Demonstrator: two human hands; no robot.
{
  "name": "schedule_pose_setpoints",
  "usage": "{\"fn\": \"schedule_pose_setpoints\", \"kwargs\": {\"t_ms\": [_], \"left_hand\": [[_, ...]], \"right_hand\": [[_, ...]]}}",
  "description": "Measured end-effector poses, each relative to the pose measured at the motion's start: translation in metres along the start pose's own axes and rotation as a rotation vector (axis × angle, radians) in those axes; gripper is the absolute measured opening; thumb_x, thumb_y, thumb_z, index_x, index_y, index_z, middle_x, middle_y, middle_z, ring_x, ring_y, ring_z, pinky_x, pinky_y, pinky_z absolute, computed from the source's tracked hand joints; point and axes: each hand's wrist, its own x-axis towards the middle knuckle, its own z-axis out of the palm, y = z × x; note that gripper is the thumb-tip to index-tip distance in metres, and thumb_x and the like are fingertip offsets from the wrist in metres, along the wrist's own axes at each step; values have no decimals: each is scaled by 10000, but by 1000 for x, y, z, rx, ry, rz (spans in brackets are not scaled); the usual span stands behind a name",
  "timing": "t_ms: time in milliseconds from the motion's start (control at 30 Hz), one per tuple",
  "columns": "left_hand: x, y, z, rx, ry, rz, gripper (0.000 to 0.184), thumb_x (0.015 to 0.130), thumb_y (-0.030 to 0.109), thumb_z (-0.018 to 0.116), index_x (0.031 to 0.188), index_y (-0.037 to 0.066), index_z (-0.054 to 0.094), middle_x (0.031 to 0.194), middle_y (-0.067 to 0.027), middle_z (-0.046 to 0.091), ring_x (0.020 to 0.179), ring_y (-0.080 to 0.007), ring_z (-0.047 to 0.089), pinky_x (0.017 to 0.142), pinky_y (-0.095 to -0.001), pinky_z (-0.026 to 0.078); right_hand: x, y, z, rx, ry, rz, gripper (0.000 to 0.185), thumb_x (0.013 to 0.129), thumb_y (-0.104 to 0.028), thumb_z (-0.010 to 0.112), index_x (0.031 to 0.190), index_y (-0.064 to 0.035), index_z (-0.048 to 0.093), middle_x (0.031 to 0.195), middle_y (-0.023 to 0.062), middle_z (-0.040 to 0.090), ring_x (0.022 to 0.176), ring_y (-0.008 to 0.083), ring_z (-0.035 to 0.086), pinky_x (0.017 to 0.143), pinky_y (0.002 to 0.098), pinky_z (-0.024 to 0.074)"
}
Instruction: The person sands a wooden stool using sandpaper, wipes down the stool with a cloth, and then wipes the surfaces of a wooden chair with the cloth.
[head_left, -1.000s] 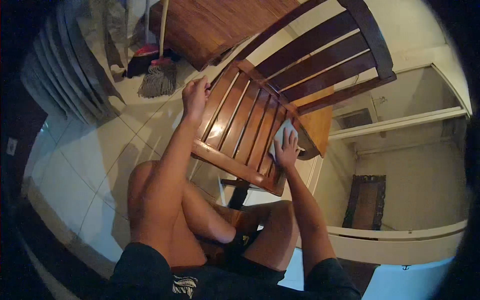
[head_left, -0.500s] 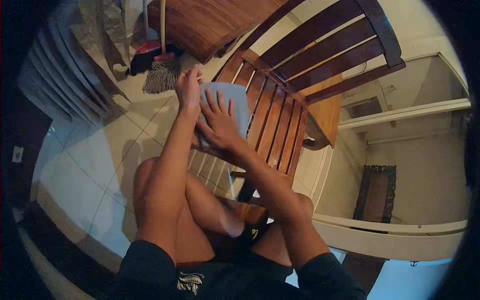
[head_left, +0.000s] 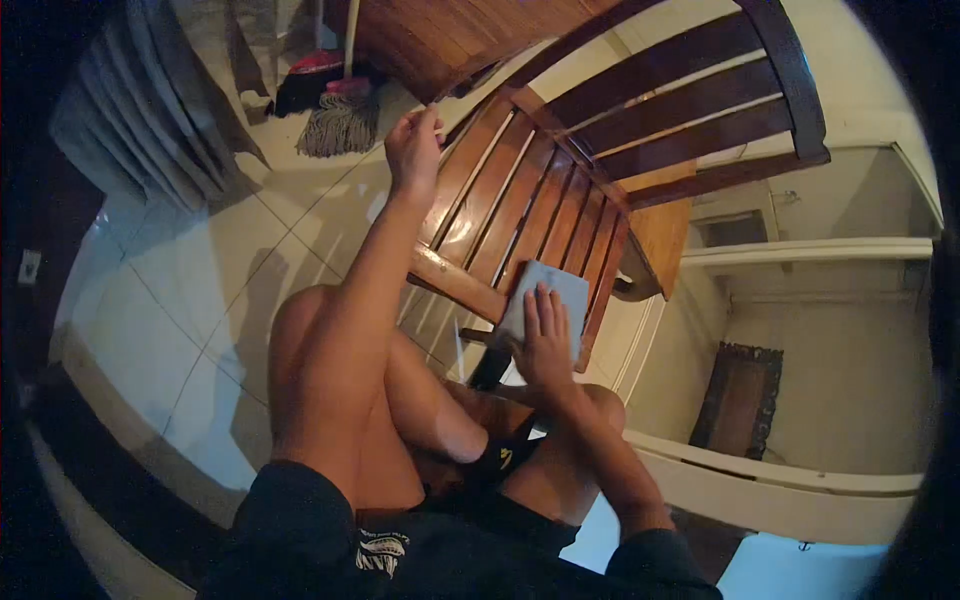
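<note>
My right hand (head_left: 545,345) lies flat, fingers stretched out, on a flat grey rectangular piece (head_left: 562,288) that looks like a folded cloth or a sheet; its material is hard to tell. This piece rests on the right front corner of the slatted wooden chair seat (head_left: 515,195), which is brown and glossy. Above the seat's left edge, my left hand (head_left: 413,155) is raised with curled fingers. Whether anything small is in it cannot be made out.
The chair's slatted backrest (head_left: 680,95) rises at upper right. A grey string mop (head_left: 340,125) and a red-topped broom (head_left: 315,75) stand behind, near a grey curtain (head_left: 150,115). Wooden furniture (head_left: 450,40) is at the back. My bent knees are close to the chair's front.
My right hand and the grey piece have moved from the seat's left front to its right front corner. My left hand has come off beside the piece and stays raised. The view has shifted slightly.
</note>
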Motion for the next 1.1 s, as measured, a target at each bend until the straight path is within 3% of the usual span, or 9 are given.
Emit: {"fn": "schedule_pose_setpoints", "kwargs": {"t_ms": [33,267,367,533,667,733,867,933,1100], "left_hand": [[1,2,-1,-4,15,9,227,936,330,685,904,117,614,810,25,603,676,-84,561,562,-228,423],[3,3,-4,-35,49,14,235,926,290,705,929,71,619,825,-1,626,721,-94,575,620,-242,459],[7,7,-11,1,15,2,239,921,336,703,939,112,621,850,12,633,703,-86,568,607,-243,440],[1,14,-11,-11,38,-59,238,915,363,703,945,140,626,852,29,638,697,-80,573,614,-232,424],[2,11,-13,-13,-30,-102,234,909,366,707,947,147,635,854,36,641,718,-87,586,632,-240,426],[-3,11,-9,-18,-17,-104,232,909,368,707,943,149,640,854,37,643,727,-88,589,636,-245,430],[-7,14,1,-16,-4,-104,236,914,360,706,941,135,640,848,31,640,727,-86,585,611,-244,431],[-8,12,3,-20,-1,-110,252,927,337,705,949,100,623,839,17,624,691,-78,564,546,-220,420],[-7,11,3,-17,-16,-90,248,927,333,704,944,99,624,827,21,622,679,-74,559,546,-220,423]], "right_hand": [[7,-10,13,13,114,10,861,828,-288,735,1544,-45,323,1610,203,304,1472,424,310,1205,542,240],[99,-119,13,132,242,-60,706,871,-166,637,1516,-38,377,1602,162,346,1503,397,267,1213,531,224],[126,-141,22,81,277,-129,662,893,-159,601,1512,-44,394,1602,151,354,1505,396,265,1211,530,230],[118,-124,15,65,271,-267,651,884,-119,577,1509,-54,409,1598,144,362,1489,402,298,1205,517,252],[54,-70,12,99,222,-167,662,838,-134,617,1475,-48,457,1532,140,442,1414,384,412,1152,493,340],[12,-32,24,78,252,-85,753,795,-138,689,1497,-58,429,1465,165,491,1337,392,477,1097,486,391],[-48,33,24,16,212,49,723,770,-195,754,1424,-47,482,1358,214,526,1232,408,517,1048,508,399],[-55,34,22,16,178,125,691,771,-219,766,1386,-43,507,1328,225,532,1210,416,520,1041,524,392],[-28,7,39,-46,283,185,678,783,-317,771,1347,-44,512,1306,215,522,1202,418,499,1027,565,360]]}}
